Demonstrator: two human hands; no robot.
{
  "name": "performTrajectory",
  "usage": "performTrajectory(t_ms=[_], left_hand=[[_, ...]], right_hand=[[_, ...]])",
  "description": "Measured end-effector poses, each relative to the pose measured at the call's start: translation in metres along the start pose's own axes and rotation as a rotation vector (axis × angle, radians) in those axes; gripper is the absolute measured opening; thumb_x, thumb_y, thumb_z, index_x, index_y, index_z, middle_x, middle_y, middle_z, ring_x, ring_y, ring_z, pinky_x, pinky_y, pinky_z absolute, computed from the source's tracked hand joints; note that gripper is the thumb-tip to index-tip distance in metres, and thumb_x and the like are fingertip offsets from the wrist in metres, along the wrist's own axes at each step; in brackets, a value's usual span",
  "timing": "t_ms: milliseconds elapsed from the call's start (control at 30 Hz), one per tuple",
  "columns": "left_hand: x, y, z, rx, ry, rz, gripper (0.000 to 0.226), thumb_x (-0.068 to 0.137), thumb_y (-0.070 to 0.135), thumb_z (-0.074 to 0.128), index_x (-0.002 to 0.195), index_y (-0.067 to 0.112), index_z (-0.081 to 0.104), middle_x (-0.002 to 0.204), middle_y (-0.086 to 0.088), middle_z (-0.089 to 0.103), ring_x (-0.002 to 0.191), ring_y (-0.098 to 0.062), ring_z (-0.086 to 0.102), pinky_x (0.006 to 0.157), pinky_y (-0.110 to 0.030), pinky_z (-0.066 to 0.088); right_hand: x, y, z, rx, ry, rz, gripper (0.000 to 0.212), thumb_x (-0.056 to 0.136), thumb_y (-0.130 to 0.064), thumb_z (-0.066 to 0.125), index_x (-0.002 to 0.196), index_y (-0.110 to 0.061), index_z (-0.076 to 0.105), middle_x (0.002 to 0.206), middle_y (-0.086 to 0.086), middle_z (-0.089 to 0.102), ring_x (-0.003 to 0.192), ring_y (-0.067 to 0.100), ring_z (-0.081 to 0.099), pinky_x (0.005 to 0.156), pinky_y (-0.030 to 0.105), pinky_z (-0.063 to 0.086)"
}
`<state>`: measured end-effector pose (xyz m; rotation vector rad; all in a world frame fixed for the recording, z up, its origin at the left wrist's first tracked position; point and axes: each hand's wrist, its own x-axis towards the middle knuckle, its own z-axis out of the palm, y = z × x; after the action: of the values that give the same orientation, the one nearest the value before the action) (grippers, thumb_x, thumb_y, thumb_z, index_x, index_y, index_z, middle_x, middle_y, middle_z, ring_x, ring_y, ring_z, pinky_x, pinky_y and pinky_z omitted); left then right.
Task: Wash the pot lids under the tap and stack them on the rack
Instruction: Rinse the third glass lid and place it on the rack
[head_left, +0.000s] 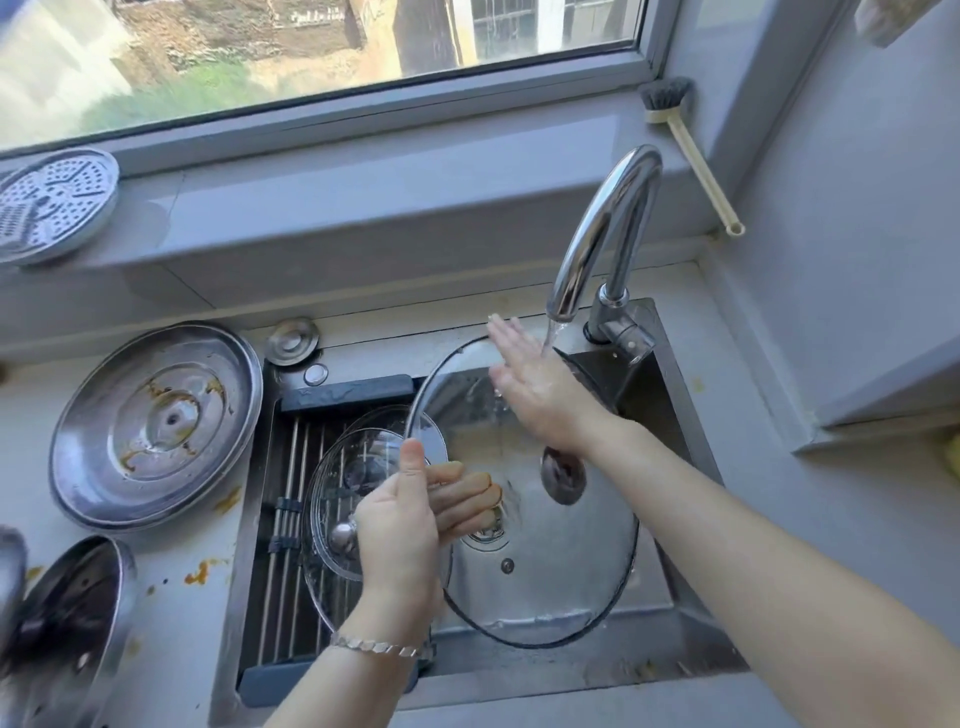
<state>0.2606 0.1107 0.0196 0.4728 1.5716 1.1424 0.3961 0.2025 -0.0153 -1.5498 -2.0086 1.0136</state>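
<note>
A large glass lid (561, 571) with a dark knob is tilted in the sink (691, 441) under the chrome tap (602, 228), which is running. My left hand (400, 525) grips the lid's left rim, thumb on top, with the fingers showing through the glass. My right hand (540, 389) lies flat and open on the lid's upper part, right beside the stream. Two smaller glass lids (337, 499) lie stacked on the roll-up rack (291, 467) over the sink's left side, partly hidden by my left hand.
A big steel lid (156, 423) with orange stains lies on the counter to the left, and another dirty steel lid (67, 618) sits below it. A perforated steamer plate (52, 202) leans on the window sill. A dish brush (691, 150) rests in the right corner.
</note>
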Motion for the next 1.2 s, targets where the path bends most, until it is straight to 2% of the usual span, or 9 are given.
performTrajectory(t_ms=[133,233,367,433,533,767,900,1033,1200], left_hand=[[0.003,-0.002,0.006,-0.022,0.021,-0.027,0.044,0.096,0.035,0.044,0.078,-0.001,0.062,0.057,-0.017,0.068,0.046,-0.024,0.066,0.042,-0.029,0.053],[0.012,-0.003,-0.003,-0.086,0.054,-0.051,0.047,0.096,0.039,0.042,0.081,-0.001,0.059,0.057,-0.012,0.070,0.051,-0.021,0.069,0.043,-0.028,0.056],[0.024,-0.007,-0.013,-0.124,0.035,-0.083,0.051,0.096,0.043,0.037,0.085,-0.003,0.056,0.061,-0.012,0.071,0.055,-0.022,0.070,0.043,-0.025,0.055],[0.026,-0.014,-0.014,-0.160,-0.001,-0.139,0.053,0.096,0.044,0.035,0.086,-0.003,0.055,0.061,-0.013,0.071,0.055,-0.022,0.070,0.043,-0.025,0.055],[0.025,-0.034,-0.010,-0.209,-0.063,-0.257,0.052,0.097,0.044,0.032,0.087,-0.003,0.054,0.064,-0.015,0.071,0.055,-0.021,0.070,0.045,-0.025,0.056],[0.042,-0.093,0.005,0.058,-0.113,-0.567,0.039,0.100,0.041,0.027,0.112,0.012,0.050,0.079,-0.009,0.064,0.059,-0.019,0.064,0.048,-0.025,0.053],[0.043,-0.094,0.011,0.051,-0.135,-0.759,0.045,0.094,0.054,0.037,0.096,0.012,0.053,0.095,-0.012,0.056,0.087,-0.026,0.055,0.075,-0.043,0.048],[0.040,-0.083,0.012,-0.078,-0.124,-0.794,0.047,0.093,0.054,0.038,0.105,0.010,0.049,0.107,-0.018,0.054,0.105,-0.033,0.051,0.098,-0.051,0.036],[0.038,-0.067,-0.008,0.087,-0.127,-0.655,0.050,0.096,0.046,0.040,0.134,0.013,0.042,0.101,-0.013,0.059,0.104,-0.035,0.056,0.089,-0.042,0.041]], right_hand=[[-0.017,-0.033,0.027,-0.293,-0.157,-0.275,0.061,0.096,-0.042,0.018,0.149,-0.015,0.003,0.156,-0.003,-0.009,0.140,0.004,-0.014,0.112,0.022,-0.014],[-0.047,-0.012,0.032,-0.111,-0.083,-0.296,0.058,0.093,-0.044,0.026,0.146,-0.021,0.027,0.153,-0.010,0.001,0.140,0.001,-0.006,0.115,0.023,-0.010],[-0.071,0.053,0.022,0.261,0.410,0.530,0.040,0.095,-0.032,0.046,0.132,-0.015,0.047,0.139,0.004,0.044,0.131,0.019,0.037,0.109,0.039,0.031],[-0.081,0.078,0.018,0.728,0.367,0.885,0.029,0.096,-0.040,0.043,0.105,-0.017,0.057,0.101,0.005,0.060,0.088,0.021,0.060,0.072,0.032,0.050],[-0.091,0.096,0.012,1.032,0.533,1.098,0.031,0.096,-0.039,0.044,0.092,-0.011,0.057,0.068,0.006,0.056,0.047,0.015,0.054,0.038,0.017,0.043],[-0.100,0.098,-0.018,0.452,0.761,0.908,0.026,0.091,-0.041,0.053,0.091,-0.017,0.060,0.055,0.003,0.053,0.045,0.019,0.053,0.051,0.027,0.041],[-0.089,0.088,-0.028,0.269,0.743,0.723,0.033,0.087,-0.050,0.054,0.093,-0.020,0.066,0.069,0.001,0.063,0.052,0.025,0.062,0.065,0.035,0.051],[-0.081,0.084,-0.025,0.225,0.746,0.530,0.020,0.084,-0.051,0.056,0.078,-0.033,0.062,0.071,-0.006,0.063,0.071,0.028,0.064,0.069,0.044,0.055],[-0.085,0.103,-0.008,0.378,0.764,0.649,0.026,0.091,-0.039,0.052,0.080,-0.017,0.062,0.060,-0.004,0.053,0.064,0.022,0.053,0.073,0.049,0.054]])
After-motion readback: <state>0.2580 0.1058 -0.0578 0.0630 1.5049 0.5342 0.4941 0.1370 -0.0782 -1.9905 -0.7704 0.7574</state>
